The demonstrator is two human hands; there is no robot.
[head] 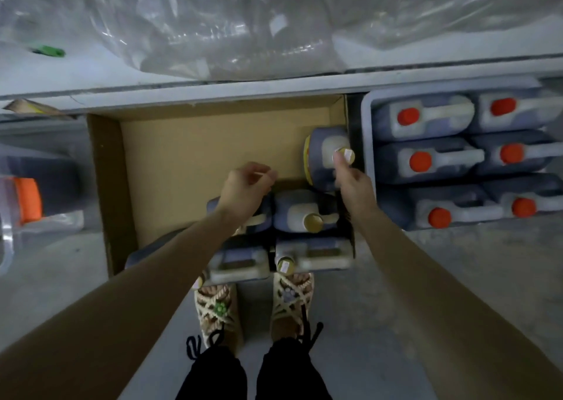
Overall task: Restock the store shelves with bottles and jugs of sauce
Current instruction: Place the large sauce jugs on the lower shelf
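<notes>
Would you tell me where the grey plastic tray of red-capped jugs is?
Head view, right side: the grey plastic tray sits beside the brown cardboard box.

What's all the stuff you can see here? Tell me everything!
cardboard box: one, brown, open, on the floor under the shelf
gold-capped jugs: about five, dark, at the box's near and right sides
grey tray: one, right of the box
red-capped jugs: six, dark, in the tray
plastic wrap: clear, on the shelf
sandals: two, cream, on the floor
left hand: loosely curled above the box, holding nothing
right hand: fingertips at the far right jug's gold cap
</notes>
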